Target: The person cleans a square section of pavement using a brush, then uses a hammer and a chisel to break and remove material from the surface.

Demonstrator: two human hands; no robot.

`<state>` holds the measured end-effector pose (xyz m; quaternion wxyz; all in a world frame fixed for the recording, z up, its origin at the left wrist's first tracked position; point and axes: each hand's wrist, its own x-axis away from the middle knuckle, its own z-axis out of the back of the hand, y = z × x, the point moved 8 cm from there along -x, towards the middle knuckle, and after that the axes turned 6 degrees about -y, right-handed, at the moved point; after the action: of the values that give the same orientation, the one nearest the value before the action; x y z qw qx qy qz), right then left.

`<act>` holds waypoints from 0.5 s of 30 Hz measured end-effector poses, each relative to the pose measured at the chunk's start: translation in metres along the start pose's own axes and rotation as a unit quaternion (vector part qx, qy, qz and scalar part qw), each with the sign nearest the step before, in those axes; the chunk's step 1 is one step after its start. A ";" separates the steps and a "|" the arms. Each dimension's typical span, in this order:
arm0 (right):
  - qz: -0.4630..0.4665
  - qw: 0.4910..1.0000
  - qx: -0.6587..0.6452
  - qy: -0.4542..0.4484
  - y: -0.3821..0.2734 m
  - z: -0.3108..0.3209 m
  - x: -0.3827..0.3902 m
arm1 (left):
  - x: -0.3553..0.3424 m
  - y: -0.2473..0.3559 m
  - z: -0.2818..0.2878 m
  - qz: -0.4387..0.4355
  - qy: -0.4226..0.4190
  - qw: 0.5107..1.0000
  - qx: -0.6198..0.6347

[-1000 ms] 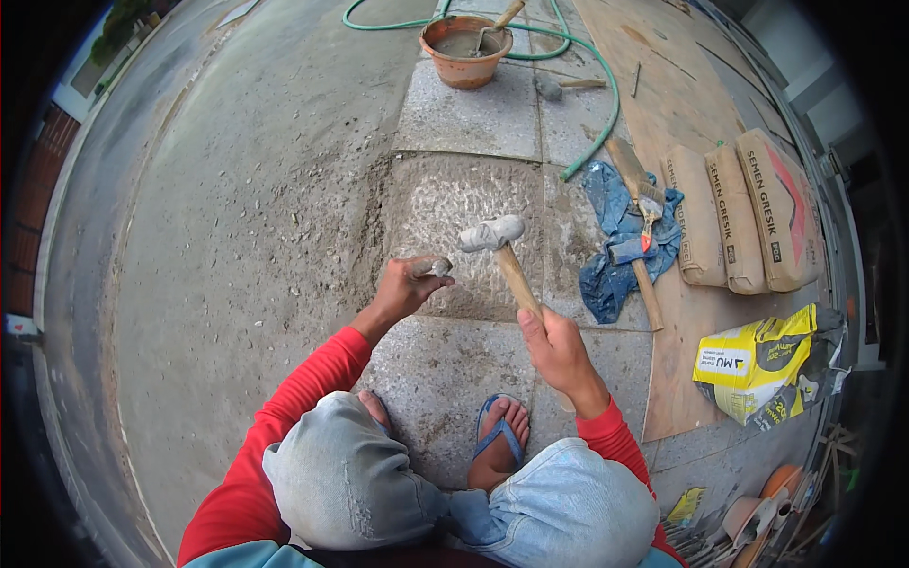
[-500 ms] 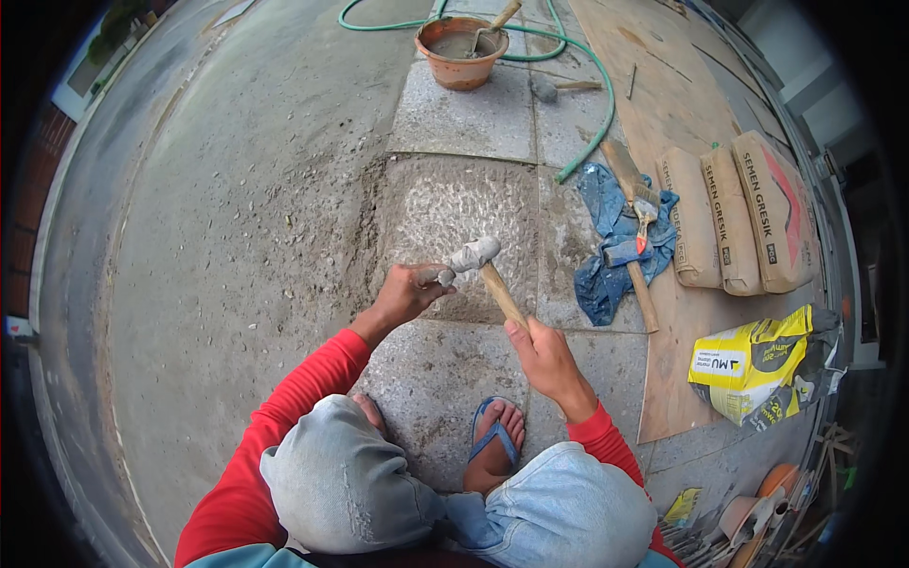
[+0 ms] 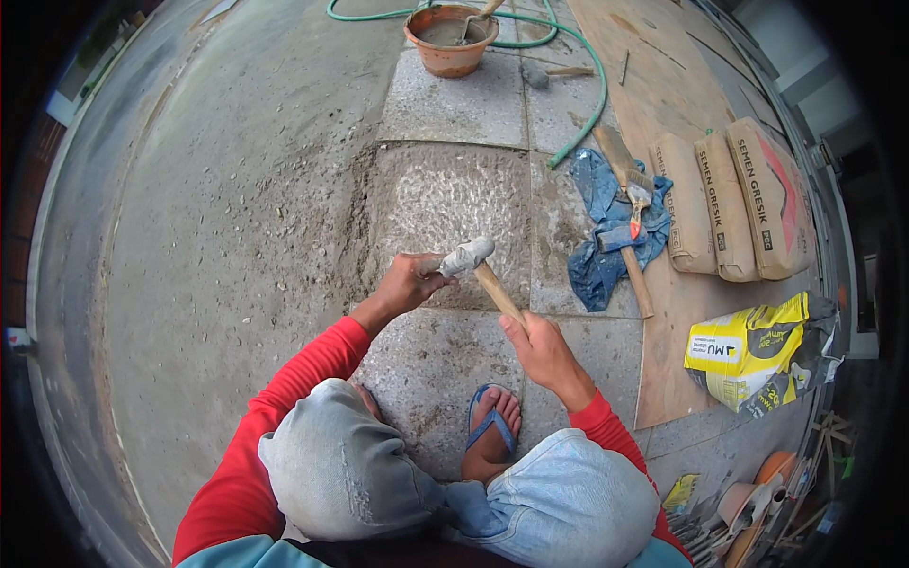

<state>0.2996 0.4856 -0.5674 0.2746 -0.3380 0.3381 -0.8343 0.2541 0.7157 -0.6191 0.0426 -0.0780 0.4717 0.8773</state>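
My right hand (image 3: 547, 358) is closed round the wooden handle of a hammer (image 3: 498, 295). The hammer's grey, crusted head lies right at the fingers of my left hand (image 3: 411, 282), over the near part of a square patch with a rough, chipped pale surface (image 3: 459, 204). My left fingers are curled in a grip. Whatever they hold is mostly covered by the fingers and the hammer head, so its kind cannot be made out. Below, a foot in a blue flip-flop (image 3: 493, 431) rests on a grey paving slab (image 3: 426, 355).
Farther off stand an orange-brown basin of grey mix (image 3: 449, 59) with a trowel, a mallet (image 3: 536, 76) and a green hose (image 3: 602, 90). To the right lie a blue cloth (image 3: 592, 275) with a brush (image 3: 640, 194), cement bags (image 3: 772, 213) and a yellow bag (image 3: 748, 350).
The hammer head has shifted slightly left, closer against my left fingers, and now covers more of them. The whole view has tilted a little, so the surroundings sit slightly higher.
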 end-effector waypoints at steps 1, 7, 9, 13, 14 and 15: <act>0.048 0.998 -0.005 0.028 -0.006 0.006 0.001 | -0.003 0.004 0.006 -0.021 0.035 0.999 0.009; 0.104 0.940 -0.322 0.040 -0.073 0.082 0.051 | -0.008 0.005 -0.005 0.004 -0.004 1.000 -0.001; 0.264 0.880 -0.373 0.124 -0.099 0.108 0.069 | -0.012 0.006 -0.007 -0.005 -0.012 1.000 -0.003; 0.342 0.874 -0.317 0.136 -0.080 0.065 0.059 | -0.015 0.005 -0.006 -0.010 -0.011 0.999 0.031; 0.232 0.953 -0.151 0.121 -0.061 0.043 0.041 | -0.016 0.002 -0.007 0.010 -0.019 0.999 0.030; 0.093 0.989 0.040 0.107 -0.036 0.024 0.030 | -0.014 0.007 -0.005 -0.013 -0.012 0.999 -0.033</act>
<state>0.2908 0.4788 -0.5160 0.3267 -0.2024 0.3617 -0.8494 0.2676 0.7079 -0.6137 0.0574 -0.0746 0.4407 0.8927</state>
